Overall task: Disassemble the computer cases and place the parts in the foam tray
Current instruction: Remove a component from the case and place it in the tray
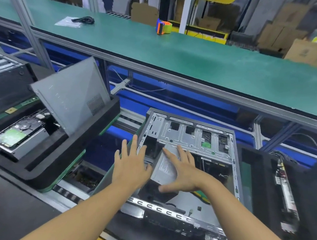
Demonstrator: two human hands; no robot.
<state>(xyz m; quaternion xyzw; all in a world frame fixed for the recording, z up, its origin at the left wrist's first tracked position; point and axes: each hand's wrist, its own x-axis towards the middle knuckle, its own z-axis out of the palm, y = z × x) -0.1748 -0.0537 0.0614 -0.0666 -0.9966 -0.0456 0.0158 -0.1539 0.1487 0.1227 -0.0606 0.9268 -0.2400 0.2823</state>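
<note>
- While the computer case [193, 136] lies open on its side on the line in front of me, its bare metal edges sit right by my wrists. Pulling out at a careless angle could scrape me or drag the whole case across the belt.
- The foam tray [43, 174] stands well off to my left, so whatever I lift has to travel across a gap. If it drops there, it lands on the rollers rather than on foam.
- The side panel [71, 93] leans upright in the tray's far slot. Swinging my load in too high could knock it over onto the parts beneath.
- The silver box [165, 169], probably the power supply, sits tilted in the case opening between my palms. My left hand [131, 166] is against its left side with fingers straight and spread. My right hand [185, 175] lies over its right side, also splayed, thumb out below. Nothing is curled round it, so only flat pressure holds it and it could slide out. I can't tell whether it is already free of the case.
- The hard drive [15, 138] already rests in the tray, and a clumsy set-down could hit it.
- A thin wire [203, 165] hangs inside the case. If it is attached to the box, it could snag or tear.
</note>
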